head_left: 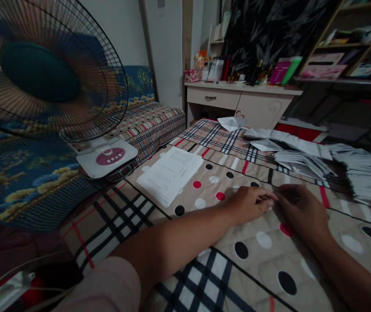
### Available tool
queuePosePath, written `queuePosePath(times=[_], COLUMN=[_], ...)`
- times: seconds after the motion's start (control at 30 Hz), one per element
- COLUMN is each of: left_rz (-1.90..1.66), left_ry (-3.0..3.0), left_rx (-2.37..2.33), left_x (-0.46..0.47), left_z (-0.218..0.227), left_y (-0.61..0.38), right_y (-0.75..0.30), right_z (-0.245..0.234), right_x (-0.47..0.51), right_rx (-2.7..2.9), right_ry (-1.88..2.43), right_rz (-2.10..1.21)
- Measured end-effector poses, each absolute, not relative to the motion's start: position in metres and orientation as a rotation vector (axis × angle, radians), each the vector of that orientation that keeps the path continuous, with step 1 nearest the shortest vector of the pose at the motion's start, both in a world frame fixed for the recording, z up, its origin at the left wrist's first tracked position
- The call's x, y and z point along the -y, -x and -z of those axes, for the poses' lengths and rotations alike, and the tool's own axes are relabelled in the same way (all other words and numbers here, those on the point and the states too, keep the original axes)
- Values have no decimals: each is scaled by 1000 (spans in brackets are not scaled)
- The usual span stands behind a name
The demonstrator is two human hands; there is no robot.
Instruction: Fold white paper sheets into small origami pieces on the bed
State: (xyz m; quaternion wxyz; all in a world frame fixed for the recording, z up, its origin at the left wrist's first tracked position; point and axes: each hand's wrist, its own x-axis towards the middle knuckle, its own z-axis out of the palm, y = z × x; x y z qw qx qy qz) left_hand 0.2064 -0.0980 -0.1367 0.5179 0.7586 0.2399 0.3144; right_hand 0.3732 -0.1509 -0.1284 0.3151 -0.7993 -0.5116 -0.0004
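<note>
My left hand (251, 204) reaches across the patterned bedspread (169, 242), fingers curled and closed. Close beside it, my right hand (305, 213) is also closed, its fingertips almost meeting those of my left hand. Whatever lies between the fingertips, if anything, is too small and dim to make out. Left of my hands a stack of printed paper sheets (171, 174) rests on the bedspread. Beyond my right hand are a pile of folded white papers (364, 173), a smaller bundle of folded papers (302, 164) and a long row of folded papers (289, 141).
A large fan (39, 71) on a white base (107, 157) stands at the left. A folded white paper (232, 123) lies at the bed's far end. Behind are a white desk (218, 97) with bottles and boxes, and a shelf (351, 44). Cables (26, 288) run at lower left.
</note>
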Motion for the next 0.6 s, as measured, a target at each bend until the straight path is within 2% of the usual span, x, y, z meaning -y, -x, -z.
queuePosePath(times=[0.23, 0.43, 0.5, 0.6], left_rz=[-787, -641, -637, -574], left_ry=[-1729, -2109, -2267, -2465], left_rx=[-591, -531, -633, -1058], left_x=[97, 89, 79, 63], left_z=[147, 114, 99, 86], left_y=[-211, -147, -107, -49], right_y=[-344, -346, -345, -344], right_z=[139, 139, 139, 139], right_x=[176, 175, 175, 174], right_rx=[1635, 1624, 1628, 1642], right_ry=[1799, 1756, 1742, 1740], right_rz=[11, -37, -34, -35])
